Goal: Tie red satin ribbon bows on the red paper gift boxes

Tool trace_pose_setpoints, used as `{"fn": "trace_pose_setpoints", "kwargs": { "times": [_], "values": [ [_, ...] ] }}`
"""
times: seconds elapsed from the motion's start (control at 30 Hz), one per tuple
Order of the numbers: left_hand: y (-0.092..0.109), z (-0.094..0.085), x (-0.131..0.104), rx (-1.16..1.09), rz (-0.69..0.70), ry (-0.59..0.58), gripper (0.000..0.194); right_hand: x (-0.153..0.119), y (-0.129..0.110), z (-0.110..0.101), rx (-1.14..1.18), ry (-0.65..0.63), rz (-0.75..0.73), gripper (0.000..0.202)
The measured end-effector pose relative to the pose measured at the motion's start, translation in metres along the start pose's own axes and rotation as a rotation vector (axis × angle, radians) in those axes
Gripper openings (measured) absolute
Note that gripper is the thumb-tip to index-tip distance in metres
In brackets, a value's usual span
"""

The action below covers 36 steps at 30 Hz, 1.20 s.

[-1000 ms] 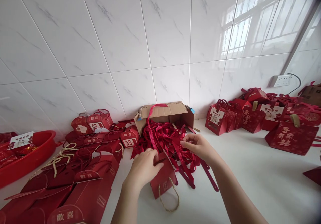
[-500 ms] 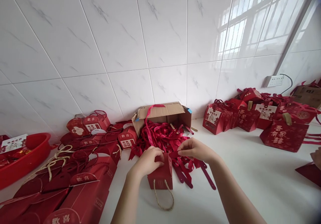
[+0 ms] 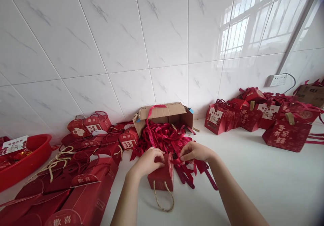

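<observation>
A red gift box [image 3: 162, 179] lies in front of me, its twisted rope handle [image 3: 164, 208] drooping onto the white tabletop toward me. My left hand [image 3: 150, 161] is closed on the box's upper left, its fingertips curled over the top and partly hidden. Beside the box's right end, where a rounded flap [image 3: 170, 161] stands up, my right hand [image 3: 193, 152] pinches at something red; I cannot tell whether it is ribbon or part of the box. Behind both hands, a heap of dark red ribbons [image 3: 164, 134] spills from an open cardboard box [image 3: 162, 110].
Stacked red boxes [image 3: 86, 199] fill the left side, beside a red basin [image 3: 32, 160] with wrapped sweets. Finished-looking red gift bags [image 3: 288, 134] stand along the right. A white tiled wall [image 3: 169, 33] with a power socket [image 3: 277, 80] rises behind.
My right hand has lowered slightly, and the dark red tab it held out sideways now shows as an upright rounded flap. Another person's hand and a dark red piece have left the right edge.
</observation>
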<state>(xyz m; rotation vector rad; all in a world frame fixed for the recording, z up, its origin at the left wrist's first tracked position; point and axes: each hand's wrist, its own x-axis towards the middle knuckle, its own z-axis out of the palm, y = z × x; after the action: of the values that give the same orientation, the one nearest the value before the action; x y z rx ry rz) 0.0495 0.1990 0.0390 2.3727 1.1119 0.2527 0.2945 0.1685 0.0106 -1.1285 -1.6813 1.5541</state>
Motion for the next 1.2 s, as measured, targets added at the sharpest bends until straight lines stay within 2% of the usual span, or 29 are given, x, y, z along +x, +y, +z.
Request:
{"fn": "trace_pose_setpoints", "kwargs": {
  "times": [0.23, 0.6, 0.83, 1.2],
  "values": [
    [0.001, -0.001, -0.001, -0.002, -0.003, -0.002, 0.01, 0.003, 0.003, -0.001, 0.037, 0.018, 0.014, 0.017],
    [0.004, 0.0, 0.0, 0.018, -0.008, 0.001, 0.011, 0.008, 0.004, 0.006, 0.136, 0.143, 0.086, 0.017],
    [0.008, -0.002, -0.002, 0.018, -0.005, 0.003, 0.012, 0.011, 0.0, 0.019, 0.208, 0.104, 0.089, 0.016],
    [0.01, -0.002, -0.003, 0.021, 0.001, -0.006, 0.013, 0.002, -0.005, 0.014, 0.325, 0.025, 0.011, 0.015]
  ]
}}
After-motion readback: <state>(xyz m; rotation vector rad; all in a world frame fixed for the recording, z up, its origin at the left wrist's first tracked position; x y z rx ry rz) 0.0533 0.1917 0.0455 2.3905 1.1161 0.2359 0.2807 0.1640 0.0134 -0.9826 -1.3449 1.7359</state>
